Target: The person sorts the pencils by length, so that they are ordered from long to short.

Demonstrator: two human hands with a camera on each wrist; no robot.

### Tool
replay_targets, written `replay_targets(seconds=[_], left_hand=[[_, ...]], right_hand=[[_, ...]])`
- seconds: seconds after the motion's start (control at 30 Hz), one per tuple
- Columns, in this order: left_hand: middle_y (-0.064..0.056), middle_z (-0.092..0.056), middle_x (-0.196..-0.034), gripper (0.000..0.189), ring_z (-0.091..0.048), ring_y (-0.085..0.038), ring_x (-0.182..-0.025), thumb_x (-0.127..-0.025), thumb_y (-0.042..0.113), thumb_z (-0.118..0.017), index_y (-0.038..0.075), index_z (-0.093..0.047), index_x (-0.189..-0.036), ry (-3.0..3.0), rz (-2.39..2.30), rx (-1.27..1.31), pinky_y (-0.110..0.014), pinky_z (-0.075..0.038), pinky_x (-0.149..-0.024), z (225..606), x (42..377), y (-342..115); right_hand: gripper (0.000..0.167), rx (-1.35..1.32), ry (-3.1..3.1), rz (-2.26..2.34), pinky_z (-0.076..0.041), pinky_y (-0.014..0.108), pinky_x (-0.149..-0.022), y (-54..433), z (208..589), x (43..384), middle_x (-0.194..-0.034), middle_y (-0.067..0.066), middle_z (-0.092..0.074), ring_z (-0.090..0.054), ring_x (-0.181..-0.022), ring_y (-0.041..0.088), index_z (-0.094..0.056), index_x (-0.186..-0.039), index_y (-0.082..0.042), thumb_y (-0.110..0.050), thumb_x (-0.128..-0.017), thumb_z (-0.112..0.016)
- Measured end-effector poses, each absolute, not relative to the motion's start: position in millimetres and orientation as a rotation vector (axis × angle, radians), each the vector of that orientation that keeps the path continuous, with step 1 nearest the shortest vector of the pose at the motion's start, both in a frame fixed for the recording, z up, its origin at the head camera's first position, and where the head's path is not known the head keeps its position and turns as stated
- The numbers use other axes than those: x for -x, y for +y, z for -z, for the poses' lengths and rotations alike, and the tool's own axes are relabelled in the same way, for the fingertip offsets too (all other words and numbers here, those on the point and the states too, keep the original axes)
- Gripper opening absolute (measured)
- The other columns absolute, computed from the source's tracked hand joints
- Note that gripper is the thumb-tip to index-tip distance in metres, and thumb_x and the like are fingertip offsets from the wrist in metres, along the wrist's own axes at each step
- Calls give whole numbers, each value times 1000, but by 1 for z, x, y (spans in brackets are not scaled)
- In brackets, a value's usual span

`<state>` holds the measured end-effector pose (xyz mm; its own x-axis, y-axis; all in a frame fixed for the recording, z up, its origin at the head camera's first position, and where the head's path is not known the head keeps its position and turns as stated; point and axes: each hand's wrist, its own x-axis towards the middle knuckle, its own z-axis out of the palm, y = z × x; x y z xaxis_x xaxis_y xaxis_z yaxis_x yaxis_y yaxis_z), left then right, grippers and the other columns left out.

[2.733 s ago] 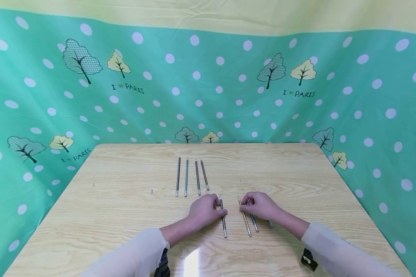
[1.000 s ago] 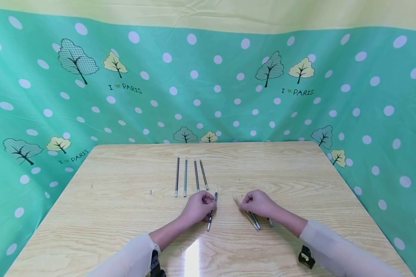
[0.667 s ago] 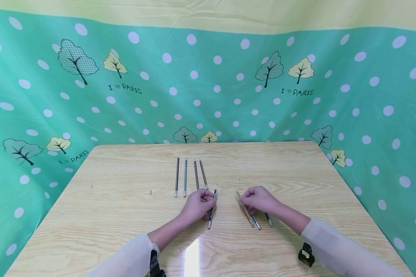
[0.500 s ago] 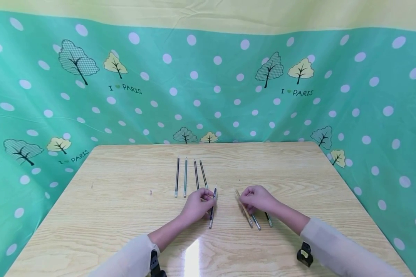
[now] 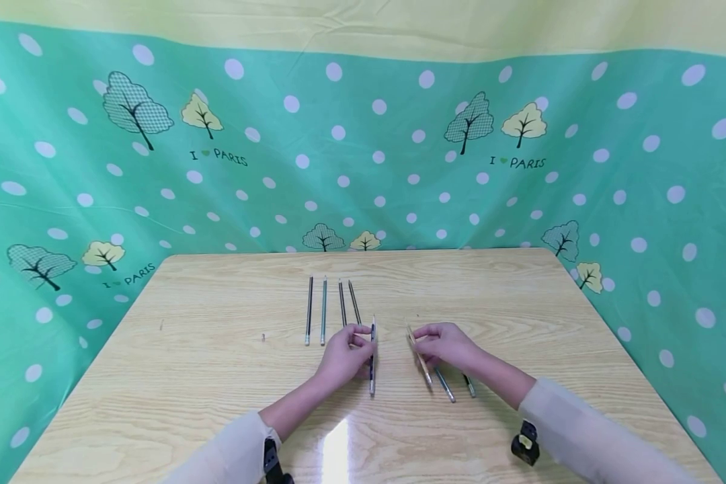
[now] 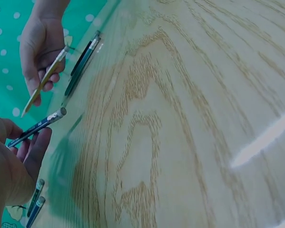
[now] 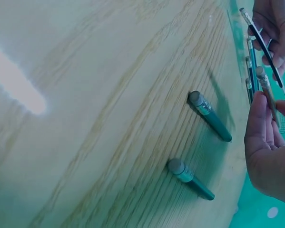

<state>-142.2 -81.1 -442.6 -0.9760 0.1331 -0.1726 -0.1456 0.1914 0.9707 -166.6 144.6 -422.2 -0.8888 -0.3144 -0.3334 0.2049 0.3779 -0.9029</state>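
Note:
My left hand [image 5: 343,355] pinches a dark pencil [image 5: 372,370] between thumb and fingers, eraser end toward me. In the left wrist view that pencil [image 6: 42,125] is clear of the table. Across from it, my right hand [image 5: 448,346] pinches a yellow pencil [image 5: 421,363], also raised, as the left wrist view shows. Beneath and beside the right hand lie a teal pencil [image 5: 444,386] and a dark green pencil [image 5: 469,386], both partly covered by that hand. In the right wrist view their eraser ends [image 7: 197,98] point toward the camera.
Farther back on the wooden table [image 5: 218,302] several pencils lie side by side, among them a black one [image 5: 309,309] and a teal one [image 5: 323,309]. The left hand hides the lower ends of two. A small scrap [image 5: 263,337] lies at left. A dotted curtain [image 5: 363,134] hangs behind.
Both hands have lifted their pencils off the table. The left hand shifted left and away with the dark pencil; the right moved slightly left with the yellow one, leaving the teal pencil behind.

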Motion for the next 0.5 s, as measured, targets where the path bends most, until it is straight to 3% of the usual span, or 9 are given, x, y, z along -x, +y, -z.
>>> replay_targets(seconds=[0.5], left_hand=[[-12,-61,-98,40,-64,-15,-61,-86,17,-65,7,-52,-122,2198,-1983,74,-36,-59,-58,443,144,-77]], right_hand=[[41,85,2127,1645,-59,32,-65,126,419,166,-86,13,-68,-63,-68,14,-53,-119,8,-6,-83,-66]])
